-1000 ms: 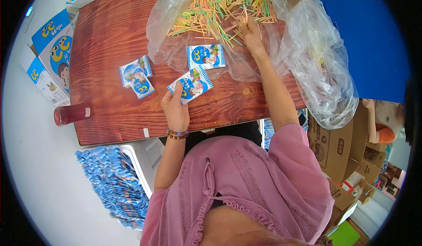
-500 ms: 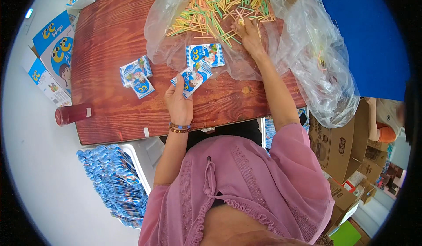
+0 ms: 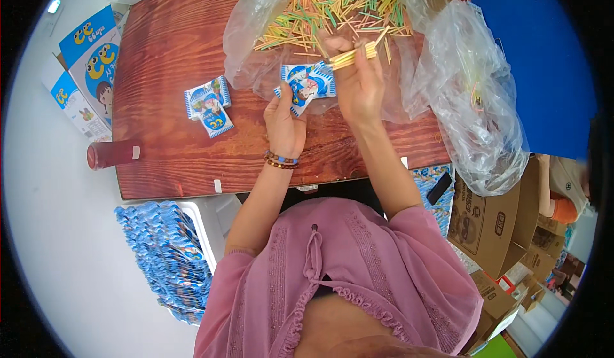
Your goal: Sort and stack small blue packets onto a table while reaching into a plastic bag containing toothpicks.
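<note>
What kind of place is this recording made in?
Probably a small home or workshop packing station: a wooden table holds a plastic bag of coloured sticks, small blue packets lie on it, and cardboard boxes stand beside.

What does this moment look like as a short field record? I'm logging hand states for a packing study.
left hand: left hand holds a small blue-and-white packet by its lower edge
right hand: right hand pinches a small bundle of sticks
stick supply: loose coloured sticks heaped on a clear plastic bag
surface: wooden table
other packets: two lying flat left of the hands
nearby: red cylinder off the table's left edge; blue packets piled below
</note>
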Demonstrator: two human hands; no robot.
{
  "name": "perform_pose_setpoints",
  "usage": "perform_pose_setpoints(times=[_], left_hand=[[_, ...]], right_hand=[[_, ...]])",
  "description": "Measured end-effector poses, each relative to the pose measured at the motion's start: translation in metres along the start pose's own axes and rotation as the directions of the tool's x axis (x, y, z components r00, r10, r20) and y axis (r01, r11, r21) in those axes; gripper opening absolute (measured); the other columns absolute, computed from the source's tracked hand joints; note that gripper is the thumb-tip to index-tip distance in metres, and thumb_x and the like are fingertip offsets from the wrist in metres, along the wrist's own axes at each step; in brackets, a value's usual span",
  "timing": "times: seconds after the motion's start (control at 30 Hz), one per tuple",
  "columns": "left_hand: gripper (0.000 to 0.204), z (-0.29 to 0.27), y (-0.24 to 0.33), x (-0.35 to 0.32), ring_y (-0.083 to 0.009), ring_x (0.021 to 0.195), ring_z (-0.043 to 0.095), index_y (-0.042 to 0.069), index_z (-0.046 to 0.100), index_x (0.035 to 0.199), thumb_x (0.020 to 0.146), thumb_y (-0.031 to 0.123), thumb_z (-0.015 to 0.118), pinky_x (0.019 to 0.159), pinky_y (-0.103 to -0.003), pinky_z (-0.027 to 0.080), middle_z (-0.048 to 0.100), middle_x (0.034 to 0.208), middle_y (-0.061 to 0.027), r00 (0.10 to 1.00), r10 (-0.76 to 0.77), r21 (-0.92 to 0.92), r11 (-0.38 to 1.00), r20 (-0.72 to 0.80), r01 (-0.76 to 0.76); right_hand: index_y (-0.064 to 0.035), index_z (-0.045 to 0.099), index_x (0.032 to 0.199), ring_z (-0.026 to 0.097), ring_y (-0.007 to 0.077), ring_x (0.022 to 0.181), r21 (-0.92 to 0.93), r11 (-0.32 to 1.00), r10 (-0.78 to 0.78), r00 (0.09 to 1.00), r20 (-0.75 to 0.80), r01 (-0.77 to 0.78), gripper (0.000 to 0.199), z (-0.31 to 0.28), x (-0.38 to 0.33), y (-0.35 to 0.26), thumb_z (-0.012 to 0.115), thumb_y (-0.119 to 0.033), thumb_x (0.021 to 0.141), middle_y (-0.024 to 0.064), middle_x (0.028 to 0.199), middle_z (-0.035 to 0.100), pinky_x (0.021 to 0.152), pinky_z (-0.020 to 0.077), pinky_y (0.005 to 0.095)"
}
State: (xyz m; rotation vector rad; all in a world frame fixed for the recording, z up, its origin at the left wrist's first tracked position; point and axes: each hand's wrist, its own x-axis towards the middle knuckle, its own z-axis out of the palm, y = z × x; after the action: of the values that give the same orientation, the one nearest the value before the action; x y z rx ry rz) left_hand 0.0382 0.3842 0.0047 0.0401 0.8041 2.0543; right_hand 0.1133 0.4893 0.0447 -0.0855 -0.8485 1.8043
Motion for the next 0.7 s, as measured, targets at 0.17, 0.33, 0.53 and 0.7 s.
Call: perform_pose_setpoints(times=[0.17,0.33,0.53,0.7], left_hand=[[0.020,-0.004,0.002,0.000,-0.0134,0.094,0.062,0.003,0.061,0.102,0.096,0.021,0.055,0.083,-0.030,0.051,0.065,0.104,-0.0048,0.999,0.045,0.008,0.999,-0.012,-0.044],[0.021,-0.005,0.004,0.000,-0.0140,0.094,0.062,0.002,0.061,0.104,0.096,0.021,0.055,0.084,-0.031,0.051,0.065,0.105,-0.0052,0.998,0.059,0.022,0.998,0.005,-0.059],[0.022,-0.005,0.004,-0.001,-0.0149,0.096,0.063,0.002,0.061,0.106,0.096,0.021,0.055,0.085,-0.031,0.051,0.065,0.106,-0.0059,0.996,0.085,0.006,0.996,0.010,-0.085],[0.022,-0.005,0.003,-0.001,-0.0144,0.095,0.063,0.001,0.061,0.105,0.095,0.020,0.055,0.084,-0.032,0.052,0.065,0.106,-0.0056,0.995,0.099,0.044,0.994,0.011,-0.099]], right_hand=[[-0.0039,0.049,0.110,0.050,0.0374,0.120,-0.021,0.999,-0.032,0.999,0.011,0.033,0.020,0.008,-0.008,0.010,0.038,-0.016,0.099,0.0207,0.107,0.062,0.108,0.0291,0.0475],[-0.0054,0.049,0.110,0.052,0.0353,0.118,-0.069,0.997,-0.018,0.999,0.047,0.021,0.018,0.008,-0.013,0.014,0.037,-0.016,0.099,0.0210,0.109,0.063,0.106,0.0305,0.0476],[-0.0058,0.046,0.109,0.054,0.0326,0.114,-0.162,0.986,0.035,0.999,0.033,-0.029,0.016,0.011,-0.014,0.008,0.039,-0.015,0.099,0.0218,0.110,0.062,0.103,0.0359,0.0454],[-0.0051,0.045,0.109,0.056,0.0284,0.109,-0.237,0.964,0.109,0.993,-0.046,-0.117,0.015,0.018,-0.021,0.007,0.039,-0.014,0.099,0.0230,0.115,0.060,0.098,0.0406,0.0402]])
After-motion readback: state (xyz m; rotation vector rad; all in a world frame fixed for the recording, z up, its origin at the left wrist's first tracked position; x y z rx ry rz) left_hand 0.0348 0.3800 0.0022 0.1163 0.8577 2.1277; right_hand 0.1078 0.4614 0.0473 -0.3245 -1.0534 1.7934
